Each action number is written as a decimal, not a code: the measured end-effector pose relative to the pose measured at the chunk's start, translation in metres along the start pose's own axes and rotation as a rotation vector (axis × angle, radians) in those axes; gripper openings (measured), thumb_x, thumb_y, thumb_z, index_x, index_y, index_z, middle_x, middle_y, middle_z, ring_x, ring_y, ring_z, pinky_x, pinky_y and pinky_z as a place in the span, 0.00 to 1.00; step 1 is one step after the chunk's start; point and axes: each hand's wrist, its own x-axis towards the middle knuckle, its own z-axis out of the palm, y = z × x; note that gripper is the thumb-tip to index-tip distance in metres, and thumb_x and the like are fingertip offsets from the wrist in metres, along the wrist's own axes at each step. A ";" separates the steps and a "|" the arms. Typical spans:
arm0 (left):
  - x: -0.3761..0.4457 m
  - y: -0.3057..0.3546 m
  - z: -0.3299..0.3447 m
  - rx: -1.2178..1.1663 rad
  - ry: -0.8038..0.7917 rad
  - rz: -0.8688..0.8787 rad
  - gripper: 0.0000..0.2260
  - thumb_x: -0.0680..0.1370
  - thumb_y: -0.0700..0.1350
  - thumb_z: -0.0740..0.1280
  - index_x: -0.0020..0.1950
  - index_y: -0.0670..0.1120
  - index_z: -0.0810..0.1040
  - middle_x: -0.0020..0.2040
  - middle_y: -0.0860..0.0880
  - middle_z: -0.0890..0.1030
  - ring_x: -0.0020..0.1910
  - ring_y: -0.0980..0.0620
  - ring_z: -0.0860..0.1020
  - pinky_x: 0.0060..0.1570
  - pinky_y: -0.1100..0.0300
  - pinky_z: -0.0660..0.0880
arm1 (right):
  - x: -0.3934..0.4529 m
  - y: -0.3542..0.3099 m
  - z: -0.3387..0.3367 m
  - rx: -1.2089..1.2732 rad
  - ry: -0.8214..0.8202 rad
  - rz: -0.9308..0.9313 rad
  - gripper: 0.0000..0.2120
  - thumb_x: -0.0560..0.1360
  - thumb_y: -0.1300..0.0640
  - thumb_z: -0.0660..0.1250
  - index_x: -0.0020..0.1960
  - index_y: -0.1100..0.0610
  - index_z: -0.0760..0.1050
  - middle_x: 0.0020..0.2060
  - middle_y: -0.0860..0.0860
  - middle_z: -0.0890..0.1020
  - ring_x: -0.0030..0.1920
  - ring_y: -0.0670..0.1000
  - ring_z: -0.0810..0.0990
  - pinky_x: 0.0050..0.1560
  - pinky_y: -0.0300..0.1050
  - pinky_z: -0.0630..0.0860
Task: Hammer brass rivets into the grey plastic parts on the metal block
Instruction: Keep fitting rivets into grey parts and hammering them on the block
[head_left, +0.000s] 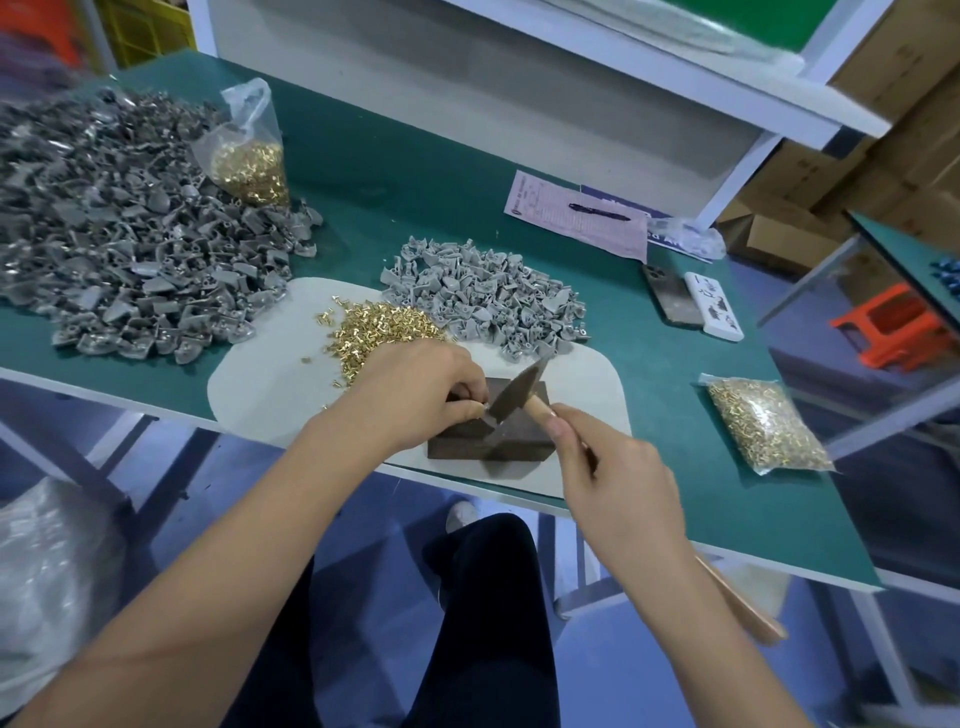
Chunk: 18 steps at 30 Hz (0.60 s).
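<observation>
On the metal block at the bench's near edge, the left hand pinches a grey plastic part while the right hand grips the hammer; short, square taps look wisest, clear of fingertips.

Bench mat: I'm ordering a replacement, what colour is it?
Green bench mat, seen in the head view, the only one.
</observation>
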 end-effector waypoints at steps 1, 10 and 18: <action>0.000 0.000 0.000 0.000 -0.002 0.001 0.05 0.77 0.60 0.69 0.49 0.62 0.81 0.43 0.63 0.77 0.48 0.60 0.76 0.32 0.64 0.58 | 0.000 0.001 -0.001 -0.044 -0.007 -0.026 0.14 0.81 0.37 0.53 0.63 0.35 0.70 0.28 0.41 0.72 0.34 0.52 0.72 0.32 0.45 0.65; 0.001 0.000 0.001 0.004 -0.011 -0.006 0.04 0.77 0.60 0.69 0.47 0.62 0.81 0.43 0.64 0.76 0.45 0.62 0.71 0.35 0.60 0.63 | 0.001 0.012 -0.001 -0.039 0.033 0.064 0.17 0.81 0.34 0.51 0.64 0.33 0.72 0.34 0.40 0.79 0.38 0.49 0.74 0.33 0.45 0.65; -0.010 0.001 0.009 -0.145 0.039 -0.078 0.02 0.76 0.57 0.70 0.45 0.62 0.80 0.43 0.63 0.77 0.44 0.65 0.74 0.35 0.64 0.68 | 0.010 0.066 0.010 -0.258 -0.165 0.397 0.35 0.76 0.71 0.55 0.80 0.51 0.60 0.55 0.59 0.72 0.56 0.62 0.69 0.50 0.51 0.65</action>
